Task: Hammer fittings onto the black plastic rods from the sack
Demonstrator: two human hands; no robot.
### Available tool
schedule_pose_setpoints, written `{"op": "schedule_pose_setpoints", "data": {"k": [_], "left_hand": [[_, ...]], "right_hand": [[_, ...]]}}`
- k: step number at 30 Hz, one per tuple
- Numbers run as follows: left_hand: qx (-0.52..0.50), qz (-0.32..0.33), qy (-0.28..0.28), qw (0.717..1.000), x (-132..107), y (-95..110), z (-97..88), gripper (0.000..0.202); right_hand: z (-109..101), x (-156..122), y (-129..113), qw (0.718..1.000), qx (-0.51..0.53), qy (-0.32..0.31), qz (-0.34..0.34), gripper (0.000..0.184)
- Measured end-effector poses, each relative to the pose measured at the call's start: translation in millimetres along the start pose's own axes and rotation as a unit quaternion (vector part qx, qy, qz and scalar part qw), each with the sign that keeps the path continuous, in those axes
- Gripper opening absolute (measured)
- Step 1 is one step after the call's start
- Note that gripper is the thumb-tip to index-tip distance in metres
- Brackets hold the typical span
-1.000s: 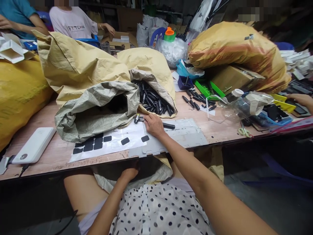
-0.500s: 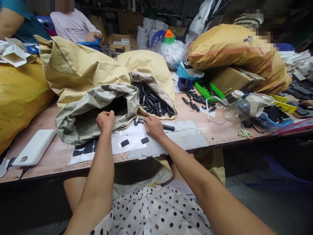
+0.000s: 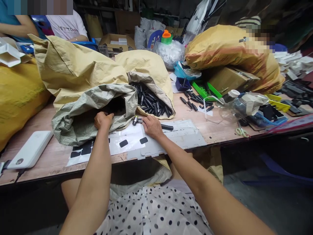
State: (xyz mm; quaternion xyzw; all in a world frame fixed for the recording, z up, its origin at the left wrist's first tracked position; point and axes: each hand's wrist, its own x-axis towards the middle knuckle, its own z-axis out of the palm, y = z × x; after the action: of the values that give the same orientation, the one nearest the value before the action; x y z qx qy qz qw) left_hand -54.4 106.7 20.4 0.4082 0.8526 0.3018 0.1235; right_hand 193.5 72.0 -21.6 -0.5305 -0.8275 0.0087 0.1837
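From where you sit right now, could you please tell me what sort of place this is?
Probably a small workshop: an open sack holds many black parts, a hammer lies under the right hand, and a green tray holds small pieces.

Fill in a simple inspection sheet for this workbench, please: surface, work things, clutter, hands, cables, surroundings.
Surface: wood-look table, partly covered by a grey board and white sheet.
Work things: hammer; left sack, open, dark inside; right sack with black cylindrical parts; black patches, mostly on the white sheet.
Clutter: scissors, green tray, clear container, white device.
Hands: left hand at the left sack's mouth, fingers curled, grip unclear; right hand over the hammer's shaft, grip partly hidden.
Cables: dark cable by the white device.
Surroundings: person in a pale shirt behind; bulging yellow bag on a cardboard box.
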Motion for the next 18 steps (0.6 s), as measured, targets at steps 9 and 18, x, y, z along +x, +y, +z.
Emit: {"op": "schedule_pose_setpoints", "data": {"k": [9,18], "left_hand": [[-0.126,0.338,-0.163,0.918,-106,-48,-11.7,0.017],[-0.039,0.334,-0.198,0.921,-105,-46,4.1,0.014]], "right_hand": [[-1,1,-2,1.0,-0.002,-0.002,0.007,0.022],[1,0,0,1.0,-0.007,0.001,-0.003,0.026]]}}
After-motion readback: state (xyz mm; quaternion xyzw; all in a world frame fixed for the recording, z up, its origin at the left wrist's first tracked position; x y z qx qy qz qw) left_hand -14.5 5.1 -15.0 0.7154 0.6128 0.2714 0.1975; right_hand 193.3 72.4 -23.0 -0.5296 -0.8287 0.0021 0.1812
